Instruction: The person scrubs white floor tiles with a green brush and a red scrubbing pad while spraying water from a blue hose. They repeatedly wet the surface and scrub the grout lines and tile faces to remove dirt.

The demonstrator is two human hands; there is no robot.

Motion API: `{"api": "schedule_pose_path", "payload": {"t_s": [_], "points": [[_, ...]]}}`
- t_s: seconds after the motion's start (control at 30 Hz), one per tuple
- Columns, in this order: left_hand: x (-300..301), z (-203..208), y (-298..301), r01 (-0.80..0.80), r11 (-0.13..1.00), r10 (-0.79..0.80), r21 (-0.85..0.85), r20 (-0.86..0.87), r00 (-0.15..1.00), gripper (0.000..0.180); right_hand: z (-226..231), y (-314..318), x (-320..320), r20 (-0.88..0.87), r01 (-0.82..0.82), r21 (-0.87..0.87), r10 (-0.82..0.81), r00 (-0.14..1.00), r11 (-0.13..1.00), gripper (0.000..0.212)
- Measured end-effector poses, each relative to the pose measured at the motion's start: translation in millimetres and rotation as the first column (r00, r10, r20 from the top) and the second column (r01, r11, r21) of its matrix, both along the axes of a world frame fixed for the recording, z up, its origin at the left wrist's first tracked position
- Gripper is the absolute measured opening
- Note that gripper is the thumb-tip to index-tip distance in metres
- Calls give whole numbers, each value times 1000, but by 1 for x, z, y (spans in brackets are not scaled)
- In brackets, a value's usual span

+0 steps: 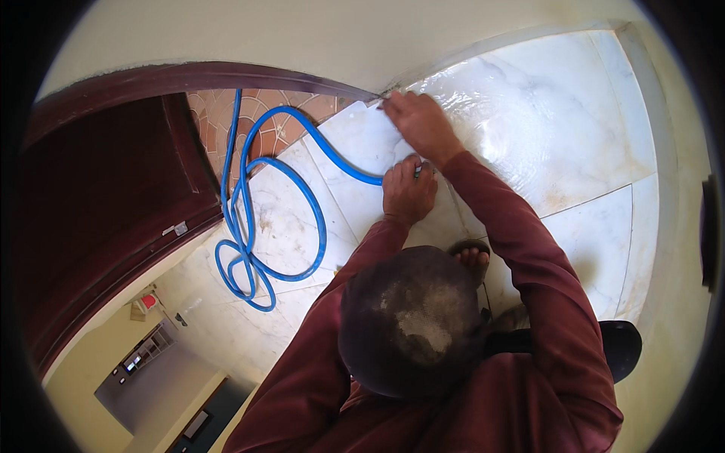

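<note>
The left hand (pixel 408 195) has its grip curled round the blue hose (pixel 323 226) near its front end; a small bit of something pale and green shows among the fingers. The right hand (pixel 427 128) is just beyond it, fingers bent and tips by the foot of the wall (pixel 377 38), beside the door frame (pixel 249 75); whether that grip pinches anything, I cannot tell.

The hose lies in loose loops on the white floor (pixel 589 90), left of the hands, and runs over the doorway edge onto brown tiles (pixel 276 117). Water (pixel 491 128) glistens on the floor to the right of the right hand. A dark red door (pixel 98 189) stands at the left.

Below the hands are the person's head (pixel 415 325) and a foot (pixel 474 258) with bare toes. Far off at the lower left sits a red and white thing (pixel 147 300), perhaps a container; it is too small to tell, and its contents cannot be made out.
</note>
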State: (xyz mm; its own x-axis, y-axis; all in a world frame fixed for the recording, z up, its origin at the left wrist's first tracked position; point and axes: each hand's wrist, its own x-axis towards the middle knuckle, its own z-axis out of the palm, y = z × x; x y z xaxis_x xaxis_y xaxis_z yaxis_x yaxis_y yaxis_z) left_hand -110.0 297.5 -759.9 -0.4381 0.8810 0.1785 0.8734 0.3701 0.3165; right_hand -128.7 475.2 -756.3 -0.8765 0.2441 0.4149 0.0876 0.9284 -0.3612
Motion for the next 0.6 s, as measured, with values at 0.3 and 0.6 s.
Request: {"api": "schedule_pose_path", "payload": {"t_s": [0.3,0.6], "points": [[-3,-1,4,-4,1000,4,-2,-63,998,29,-10,48,21,217,220,-73,-200,956,973,25],[0,-1,0,-9,1000,10,23,-13,1000,29,-18,10,-9,132,1,80,-11,991,997,22]]}}
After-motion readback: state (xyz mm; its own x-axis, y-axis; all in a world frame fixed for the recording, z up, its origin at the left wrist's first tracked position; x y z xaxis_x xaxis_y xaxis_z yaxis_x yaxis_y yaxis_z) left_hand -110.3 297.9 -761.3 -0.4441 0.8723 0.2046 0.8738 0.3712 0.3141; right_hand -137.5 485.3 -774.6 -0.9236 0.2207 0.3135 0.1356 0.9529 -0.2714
